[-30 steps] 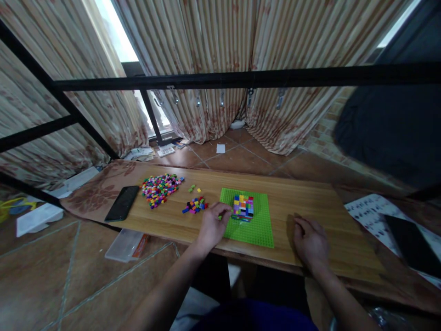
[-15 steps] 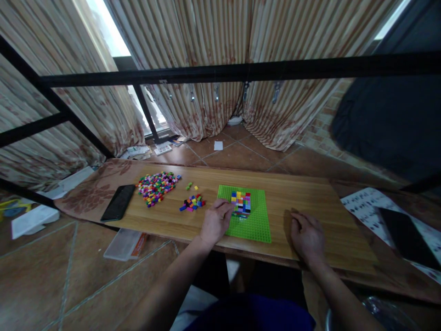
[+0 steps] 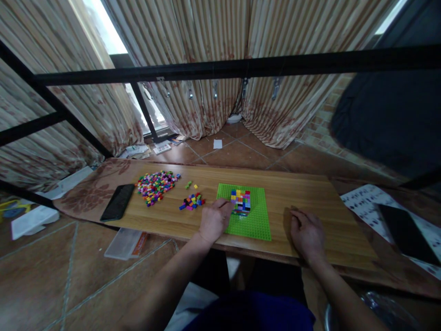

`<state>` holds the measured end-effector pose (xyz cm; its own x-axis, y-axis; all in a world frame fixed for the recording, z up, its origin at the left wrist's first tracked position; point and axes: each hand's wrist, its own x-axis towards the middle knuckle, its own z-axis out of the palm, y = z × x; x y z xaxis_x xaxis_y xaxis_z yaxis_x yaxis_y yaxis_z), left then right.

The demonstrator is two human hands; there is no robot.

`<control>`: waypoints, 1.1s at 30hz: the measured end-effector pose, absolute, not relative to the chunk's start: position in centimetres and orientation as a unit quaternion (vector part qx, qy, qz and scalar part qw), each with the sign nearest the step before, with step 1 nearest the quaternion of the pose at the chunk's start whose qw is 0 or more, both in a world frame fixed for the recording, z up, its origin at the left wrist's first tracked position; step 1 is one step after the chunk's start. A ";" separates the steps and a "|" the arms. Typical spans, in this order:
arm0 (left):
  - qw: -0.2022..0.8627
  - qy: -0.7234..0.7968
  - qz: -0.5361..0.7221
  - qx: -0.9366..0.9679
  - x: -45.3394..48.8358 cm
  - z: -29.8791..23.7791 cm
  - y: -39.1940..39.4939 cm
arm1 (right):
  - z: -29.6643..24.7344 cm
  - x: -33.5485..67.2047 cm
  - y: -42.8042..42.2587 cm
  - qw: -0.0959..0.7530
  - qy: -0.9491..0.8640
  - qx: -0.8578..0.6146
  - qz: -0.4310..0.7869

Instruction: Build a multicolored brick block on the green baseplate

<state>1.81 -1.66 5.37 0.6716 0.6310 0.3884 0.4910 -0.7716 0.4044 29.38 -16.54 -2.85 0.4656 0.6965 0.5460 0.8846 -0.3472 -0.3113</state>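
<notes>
A green studded baseplate [image 3: 255, 223] lies on the wooden board [image 3: 310, 202] in front of me. On it stands a small block of many-coloured bricks [image 3: 240, 201]. My left hand [image 3: 213, 220] rests at the plate's left edge, its fingers curled and its fingertips touching the brick block's left side. My right hand [image 3: 306, 234] lies on the board to the right of the plate, fingers curled under, with nothing visible in it.
A heap of loose coloured bricks [image 3: 155, 185] and a smaller cluster [image 3: 191, 202] lie left of the plate. A black phone [image 3: 118, 208] sits at the board's left end. A black metal frame [image 3: 220, 69] crosses above. Another dark device [image 3: 406, 234] lies on printed paper at right.
My left hand has slid slightly right, closer against the brick block. The right hand stays in place. The view has tilted a little.
</notes>
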 end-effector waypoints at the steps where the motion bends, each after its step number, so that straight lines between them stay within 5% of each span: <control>1: 0.119 0.309 0.244 0.911 1.8 5.6 -1.8 | -2.8 29.4 -16.5 0.292 -0.491 -0.805 -0.161; 19: -0.023 0.316 0.203 0.926 1.2 4.3 -3.6 | -2.8 29.3 -16.6 0.309 -0.487 -0.798 -0.173; 33: 0.133 0.422 0.270 0.855 -1.8 1.8 -5.2 | -3.2 29.6 -16.7 0.293 -0.491 -0.802 -0.173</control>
<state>-1.76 -5.23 1.79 0.4988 0.7933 0.3491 0.6501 -0.6088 0.4546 29.64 -16.67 -3.16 0.4580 0.6864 0.5649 0.8889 -0.3455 -0.3009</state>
